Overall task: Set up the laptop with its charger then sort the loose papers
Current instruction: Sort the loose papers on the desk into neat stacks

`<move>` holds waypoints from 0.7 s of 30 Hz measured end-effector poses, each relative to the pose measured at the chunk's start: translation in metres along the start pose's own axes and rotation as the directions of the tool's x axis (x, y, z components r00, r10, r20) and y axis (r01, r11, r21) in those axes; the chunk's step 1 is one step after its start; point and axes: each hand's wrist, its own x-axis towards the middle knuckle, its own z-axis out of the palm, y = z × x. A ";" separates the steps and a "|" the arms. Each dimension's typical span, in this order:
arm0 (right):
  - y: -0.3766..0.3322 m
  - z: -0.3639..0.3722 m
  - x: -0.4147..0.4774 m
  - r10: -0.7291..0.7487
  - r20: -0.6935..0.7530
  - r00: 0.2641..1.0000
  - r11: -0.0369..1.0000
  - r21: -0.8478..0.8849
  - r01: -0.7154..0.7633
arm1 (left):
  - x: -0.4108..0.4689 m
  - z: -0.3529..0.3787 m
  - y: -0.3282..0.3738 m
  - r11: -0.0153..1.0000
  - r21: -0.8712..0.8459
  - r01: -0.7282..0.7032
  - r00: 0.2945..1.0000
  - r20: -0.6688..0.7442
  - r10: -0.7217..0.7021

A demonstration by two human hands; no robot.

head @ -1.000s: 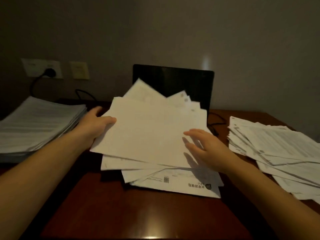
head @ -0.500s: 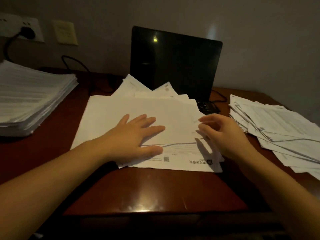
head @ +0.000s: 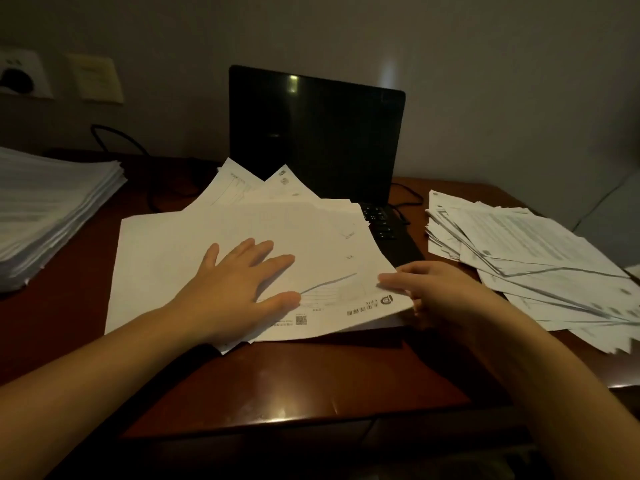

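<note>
Three heaps of paper lie on one dark wooden desk (head: 311, 382), with two hands among them. High on the wall at the far left are two plates: a socket (head: 33, 69) with one black plug (head: 15, 81) in it, and beside it a pale plate (head: 95, 77). Below them the first heap, a squared-up left stack (head: 52, 209), sits at the desk's left edge, and one loop of dark cable (head: 114, 136) rises behind it. The middle heap (head: 194, 237) is fanned out loosely and covers most of the keyboard of the one laptop (head: 317, 133), whose dark screen stands upright behind the sheets. The left hand (head: 239, 289) lies flat on this heap, fingers spread and straight, pressing the top sheet down. The right hand (head: 436, 292) is at the heap's near right corner, thumb on top of the edge and fingers curled beneath, pinching the sheets there. A second thin cable (head: 410, 197) trails from the laptop's right side. Just beyond it is the third heap, a ragged right pile (head: 519, 251) of printed sheets that reaches the desk's right edge.
</note>
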 end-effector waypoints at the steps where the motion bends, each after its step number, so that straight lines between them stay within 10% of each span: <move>1: -0.004 0.003 0.001 0.002 0.017 1.000 1.000 -0.019 -0.001 | 0.000 0.000 0.000 1.000 -0.016 0.009 1.000 -0.012 -0.010; 8: -0.019 0.002 0.003 -0.105 -0.045 0.993 0.985 -0.139 0.098 | -0.001 -0.002 0.001 0.995 -0.093 0.032 0.998 -0.047 -0.037; 21: -0.038 -0.056 -0.002 -0.254 -0.514 0.819 0.887 0.213 0.409 | 0.013 -0.018 0.008 0.987 -0.120 0.105 0.991 -0.068 -0.114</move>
